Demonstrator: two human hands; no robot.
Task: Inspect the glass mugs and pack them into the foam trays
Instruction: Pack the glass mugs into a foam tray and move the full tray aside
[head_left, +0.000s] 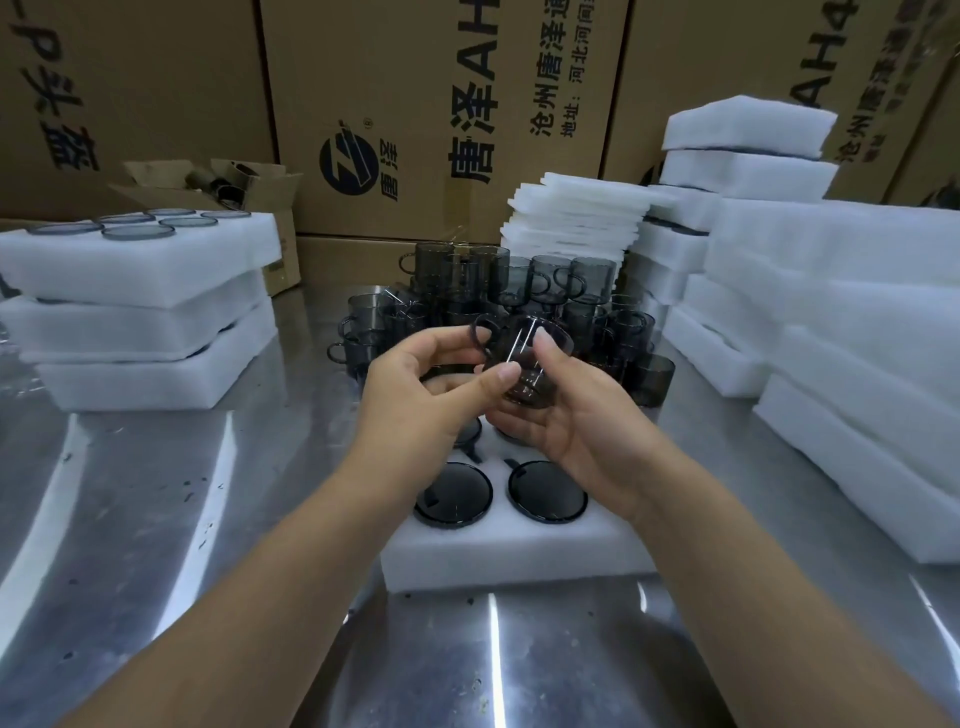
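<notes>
A smoky grey glass mug (530, 358) is held tilted above the foam tray (514, 556) in front of me. My left hand (421, 400) pinches it at the handle side, thumb and fingers curled round it. My right hand (566, 410) cups it from below with the thumb up against its wall. Two packed mugs (453, 492) sit in the tray's near holes; the holes behind them are mostly hidden by my hands. A cluster of loose mugs (498, 291) stands stacked behind the tray.
Filled foam trays (140, 291) are stacked at the left on the shiny metal table (156, 519). White foam sheets (576, 218) and foam blocks (841, 332) pile up at the right. Cardboard cartons (415, 104) wall off the back.
</notes>
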